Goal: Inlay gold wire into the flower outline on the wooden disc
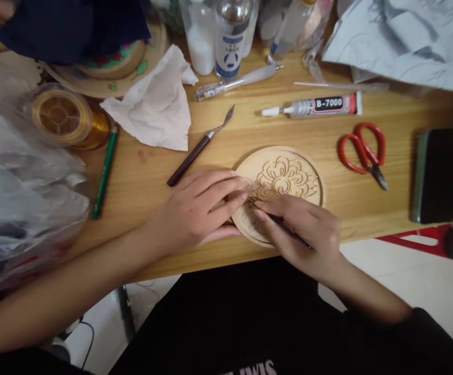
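Note:
A round wooden plate point(304, 156) with a raised rim lies near the table's front edge. Gold wire outlines a flower point(281, 183) on its face, and fainter drawn lines show lower left. My left hand point(199, 205) grips the plate's left side, fingers over the face and thumb along the rim. Dark, slim tweezers point(294, 237) are pinched in my right hand point(308, 229), their tips on the plate close to my left fingertips. Whether a bit of wire is between the tips is too small to tell.
Behind the plate lie a palette knife point(191, 156), a glue tube point(320, 105) and a pen point(238, 82). Red-handled cutters point(363, 151) and a phone point(437, 176) are on the right. Leftward are a gold wire spool point(64, 117), a green pencil point(104, 174) and crumpled tissue point(156, 101).

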Tool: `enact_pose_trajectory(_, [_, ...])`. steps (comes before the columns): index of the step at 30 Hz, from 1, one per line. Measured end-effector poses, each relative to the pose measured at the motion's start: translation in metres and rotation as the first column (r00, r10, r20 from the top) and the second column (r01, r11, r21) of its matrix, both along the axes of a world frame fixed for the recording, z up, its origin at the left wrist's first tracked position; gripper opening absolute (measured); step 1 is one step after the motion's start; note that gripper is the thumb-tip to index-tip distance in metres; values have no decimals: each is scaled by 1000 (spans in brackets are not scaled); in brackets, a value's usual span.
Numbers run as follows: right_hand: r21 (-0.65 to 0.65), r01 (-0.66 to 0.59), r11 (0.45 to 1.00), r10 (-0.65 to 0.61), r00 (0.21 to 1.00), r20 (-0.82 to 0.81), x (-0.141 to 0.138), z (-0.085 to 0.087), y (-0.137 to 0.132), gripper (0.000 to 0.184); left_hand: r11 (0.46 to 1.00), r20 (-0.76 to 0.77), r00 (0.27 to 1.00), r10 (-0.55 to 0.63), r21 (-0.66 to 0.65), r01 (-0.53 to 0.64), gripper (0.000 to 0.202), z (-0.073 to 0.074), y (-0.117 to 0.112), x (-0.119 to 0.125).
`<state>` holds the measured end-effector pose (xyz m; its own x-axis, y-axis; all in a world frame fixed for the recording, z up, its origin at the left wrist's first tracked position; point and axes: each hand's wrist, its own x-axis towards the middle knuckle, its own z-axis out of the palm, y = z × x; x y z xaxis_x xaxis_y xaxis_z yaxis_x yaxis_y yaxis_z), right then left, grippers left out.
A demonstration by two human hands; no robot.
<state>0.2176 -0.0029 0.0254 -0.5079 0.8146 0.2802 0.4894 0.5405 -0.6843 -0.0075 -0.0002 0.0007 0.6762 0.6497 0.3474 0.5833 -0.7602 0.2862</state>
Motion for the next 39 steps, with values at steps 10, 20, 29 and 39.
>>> enact_pose_trajectory(10, [1,6,1000,-6,1000,12,3,0,0,15,995,-67,998,14,97,-7,44,2,0,2])
enact_pose_trajectory(20, [-8,13,1000,-13,1000,6,6,0,3,20,995,-51,999,8,105,-2,40,0,-1,3])
enact_pose_trajectory(29, [13,-32,999,32,999,39,7,3,8,19,996,-85,996,2,94,6,42,2,-1,2])
enact_pose_trajectory(39, [58,-29,998,24,995,93,3,4,3,19,997,-67,998,8,73,-3,39,-4,-2,2])
